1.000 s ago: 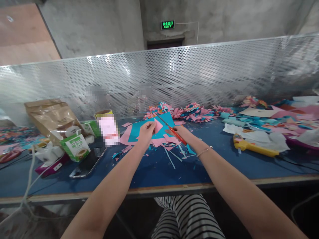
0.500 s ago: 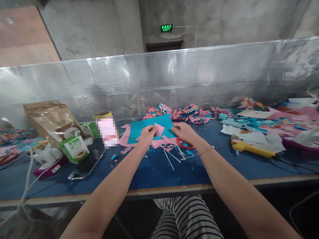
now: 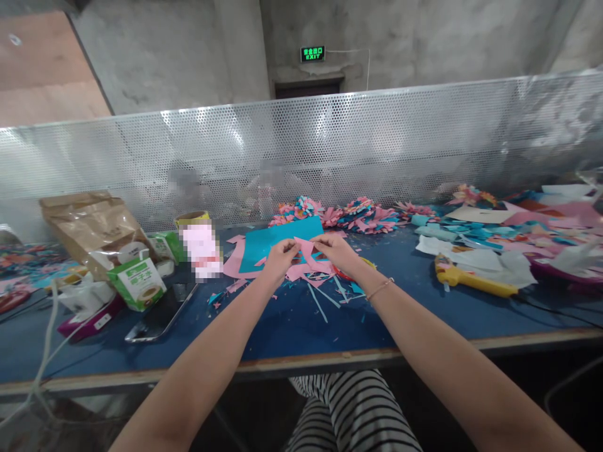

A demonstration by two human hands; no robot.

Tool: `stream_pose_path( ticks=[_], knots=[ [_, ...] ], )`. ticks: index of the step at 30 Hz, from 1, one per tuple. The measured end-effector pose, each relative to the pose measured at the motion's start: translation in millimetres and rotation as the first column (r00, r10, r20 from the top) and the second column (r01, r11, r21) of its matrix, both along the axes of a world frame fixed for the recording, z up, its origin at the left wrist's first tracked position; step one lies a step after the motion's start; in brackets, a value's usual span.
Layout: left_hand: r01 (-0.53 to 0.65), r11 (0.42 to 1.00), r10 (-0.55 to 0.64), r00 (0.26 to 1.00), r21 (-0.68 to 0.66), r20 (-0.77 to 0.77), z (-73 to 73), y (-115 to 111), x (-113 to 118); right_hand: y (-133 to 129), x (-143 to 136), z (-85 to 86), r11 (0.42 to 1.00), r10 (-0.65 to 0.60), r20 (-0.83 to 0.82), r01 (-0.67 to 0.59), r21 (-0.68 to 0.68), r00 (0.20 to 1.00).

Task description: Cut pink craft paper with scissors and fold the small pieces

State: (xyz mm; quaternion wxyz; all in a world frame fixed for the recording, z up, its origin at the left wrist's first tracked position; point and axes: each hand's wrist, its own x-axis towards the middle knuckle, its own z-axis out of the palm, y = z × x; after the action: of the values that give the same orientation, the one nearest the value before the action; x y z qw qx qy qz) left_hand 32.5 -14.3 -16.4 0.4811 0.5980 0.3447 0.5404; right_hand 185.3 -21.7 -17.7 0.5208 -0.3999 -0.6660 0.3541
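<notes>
Paper (image 3: 306, 248), pink, between both hands (image 3: 282, 255) (image 3: 335, 250), long axis aslant toward far left

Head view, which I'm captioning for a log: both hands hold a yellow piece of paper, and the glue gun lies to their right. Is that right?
Not quite: the piece is pink, not yellow, as the head view shows. The left hand and right hand both hold it, and the glue gun lies to their right.
</notes>
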Motion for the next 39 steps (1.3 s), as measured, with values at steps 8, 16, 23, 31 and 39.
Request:
stream_pose_path(
  ticks=[8, 16, 23, 31, 39],
  knots=[
    [-0.048, 0.995, 0.053, 0.998, 0.090, -0.045, -2.7, 9, -4, -4, -2, 0.1, 0.995, 0.093, -0.020, -0.093, -0.018, 0.995],
    [-0.094, 0.988, 0.102, 0.993, 0.122, -0.061, 1.5, 4, -1, -4, -4, -1.6, 0.999, 0.030, 0.000, -0.030, -0.026, 1.000],
    [-0.062, 0.965, 0.105, 0.982, 0.255, -0.158, 0.3, 0, -3, -9, -3, 5.0, 0.995, -0.095, 0.037, 0.095, 0.002, 0.995],
    [0.057, 0.996, -0.057, 0.998, 0.066, 0.001, 4.6, -9, 3, -9, -4, 3.3, 0.988, -0.122, 0.143, 0.108, 0.108, 0.982],
    [0.052, 0.996, -0.049, 0.998, -0.072, 0.037, 7.1, -10, 3, -6, -4, 0.1, 0.981, -0.125, 0.219, 0.087, 0.172, 0.968]
  ],
)
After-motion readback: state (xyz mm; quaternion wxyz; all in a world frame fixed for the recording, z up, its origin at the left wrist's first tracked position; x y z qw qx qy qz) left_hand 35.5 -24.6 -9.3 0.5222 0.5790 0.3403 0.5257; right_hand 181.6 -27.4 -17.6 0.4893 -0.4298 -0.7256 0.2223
